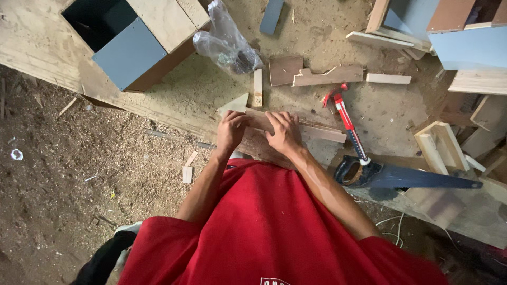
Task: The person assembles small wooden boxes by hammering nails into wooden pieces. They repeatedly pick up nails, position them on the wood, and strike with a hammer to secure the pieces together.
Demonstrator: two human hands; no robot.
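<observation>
My left hand [231, 130] and my right hand [283, 132] both press down on a long wooden strip [322, 132] that lies on a dusty plywood work surface [200, 95]. The fingers of both hands curl over the strip's far edge, side by side. A small wooden triangle [236, 103] sits just beyond my left hand. A red-handled claw hammer [346, 119] lies to the right of my right hand. A handsaw [401, 177] with a dark handle rests near the surface's front edge, further right.
A blue-and-wood open box [132, 45] stands at the back left, with a crumpled plastic bag [227, 42] beside it. Several wood offcuts [317, 74] lie behind the strip. More boards [443, 145] are stacked at the right. Sawdust covers the floor [79, 174] to the left.
</observation>
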